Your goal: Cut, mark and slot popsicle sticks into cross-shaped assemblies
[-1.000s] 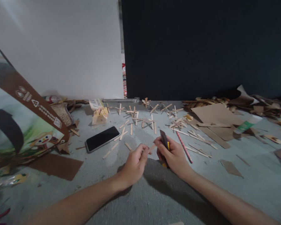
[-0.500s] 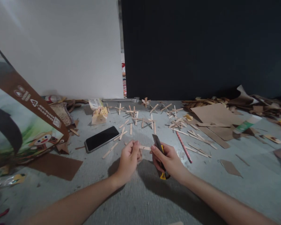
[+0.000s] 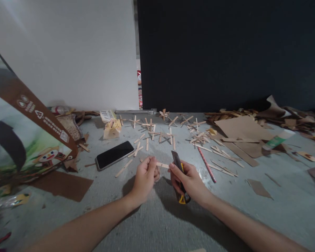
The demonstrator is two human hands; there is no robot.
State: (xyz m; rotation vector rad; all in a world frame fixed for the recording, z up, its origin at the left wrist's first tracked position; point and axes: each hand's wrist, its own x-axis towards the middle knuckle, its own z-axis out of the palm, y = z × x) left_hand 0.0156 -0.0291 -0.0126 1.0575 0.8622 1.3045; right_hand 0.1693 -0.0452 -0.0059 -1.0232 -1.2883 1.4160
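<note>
My left hand (image 3: 145, 178) pinches one end of a short wooden craft stick (image 3: 160, 165), holding it level just above the grey floor. Closed round a yellow and black utility knife (image 3: 179, 175), my right hand (image 3: 188, 180) keeps the dark blade tip up near the stick's right end. The two hands are almost touching in the middle of the view. Several more sticks (image 3: 170, 134), some glued into crosses, lie scattered on the floor beyond them.
A black phone (image 3: 114, 154) lies left of the hands and a red pencil (image 3: 206, 159) to the right. A printed cardboard box (image 3: 23, 136) leans at far left. Brown cardboard sheets (image 3: 241, 131), scraps and a green-white glue tube (image 3: 277, 139) sit at right.
Both hands drifted slightly left. The stick went from angled to level, and the knife tilted so its blade points toward the stick's end.
</note>
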